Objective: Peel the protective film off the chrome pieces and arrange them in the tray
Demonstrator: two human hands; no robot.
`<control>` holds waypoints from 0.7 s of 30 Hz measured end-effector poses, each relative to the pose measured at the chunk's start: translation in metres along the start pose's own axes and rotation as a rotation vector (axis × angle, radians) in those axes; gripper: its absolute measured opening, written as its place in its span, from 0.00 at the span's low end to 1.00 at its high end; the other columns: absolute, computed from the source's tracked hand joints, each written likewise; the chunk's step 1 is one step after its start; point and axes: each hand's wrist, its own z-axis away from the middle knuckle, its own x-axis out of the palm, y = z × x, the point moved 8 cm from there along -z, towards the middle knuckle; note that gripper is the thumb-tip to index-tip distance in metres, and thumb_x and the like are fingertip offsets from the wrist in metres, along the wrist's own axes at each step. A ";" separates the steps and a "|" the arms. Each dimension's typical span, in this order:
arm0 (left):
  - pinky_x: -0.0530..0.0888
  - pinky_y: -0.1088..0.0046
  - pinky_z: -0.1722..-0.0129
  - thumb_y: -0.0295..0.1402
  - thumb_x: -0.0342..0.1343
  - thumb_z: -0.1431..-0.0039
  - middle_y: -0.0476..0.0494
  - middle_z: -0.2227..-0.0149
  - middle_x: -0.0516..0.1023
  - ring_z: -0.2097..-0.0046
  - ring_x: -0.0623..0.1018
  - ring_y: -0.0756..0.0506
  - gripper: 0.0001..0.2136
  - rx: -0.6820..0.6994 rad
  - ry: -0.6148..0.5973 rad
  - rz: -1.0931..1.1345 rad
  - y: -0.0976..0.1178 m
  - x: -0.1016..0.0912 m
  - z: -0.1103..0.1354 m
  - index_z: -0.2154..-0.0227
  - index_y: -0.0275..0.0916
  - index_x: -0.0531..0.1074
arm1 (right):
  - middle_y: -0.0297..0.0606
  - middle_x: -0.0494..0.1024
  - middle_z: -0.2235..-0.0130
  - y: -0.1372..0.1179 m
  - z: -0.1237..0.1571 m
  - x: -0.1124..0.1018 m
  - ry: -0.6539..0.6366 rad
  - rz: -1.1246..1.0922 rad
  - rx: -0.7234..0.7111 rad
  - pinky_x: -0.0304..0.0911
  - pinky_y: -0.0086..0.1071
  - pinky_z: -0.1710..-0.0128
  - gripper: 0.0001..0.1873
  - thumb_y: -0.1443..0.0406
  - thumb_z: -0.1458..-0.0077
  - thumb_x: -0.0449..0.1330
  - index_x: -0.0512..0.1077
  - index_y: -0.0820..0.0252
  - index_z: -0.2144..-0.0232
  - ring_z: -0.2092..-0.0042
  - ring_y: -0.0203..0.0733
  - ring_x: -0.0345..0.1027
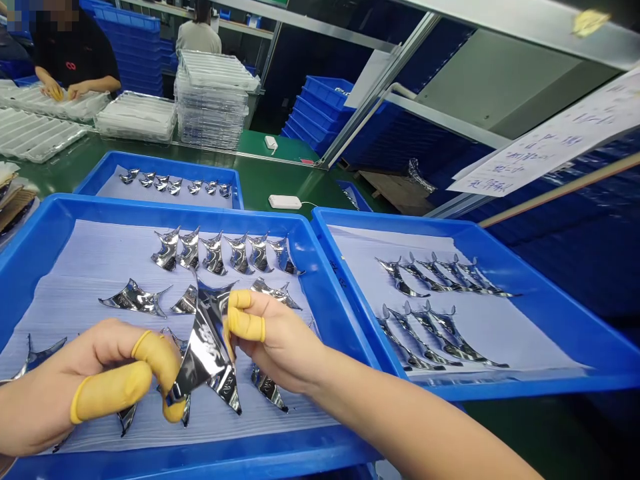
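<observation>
A shiny, dark chrome-like part (207,340) with curved, pointed corners is held up above the blue tray. My right hand (277,337), with yellow finger cots on it, pinches this part by its right edge. At the part's lower left tip is my left hand (115,380), also in yellow finger cots. Its thumb stands apart from the bent fingers, and a fingertip seems to touch the tip. Beneath both hands, the blue tray (330,460) is lined with white sheet and carries rows of similar shiny parts (214,253). Some of them are partly hidden by my hands.
Right of this tray, another blue tray (520,390) holds two rows of shiny parts. A smaller-looking blue tray (237,180) lies behind. Stacked clear plastic trays (213,107) stand farther back. At the far left a person (75,53) handles white trays. A paper sheet (555,143) hangs at right.
</observation>
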 end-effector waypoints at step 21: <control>0.73 0.73 0.60 0.52 0.59 0.41 0.48 0.68 0.81 0.65 0.76 0.46 0.17 -0.173 0.242 0.062 -0.009 -0.011 -0.013 0.70 0.44 0.81 | 0.28 0.76 0.79 0.014 -0.008 -0.001 -0.026 0.124 0.043 0.59 0.29 0.73 0.26 0.48 0.63 0.76 0.69 0.58 0.77 0.76 0.32 0.66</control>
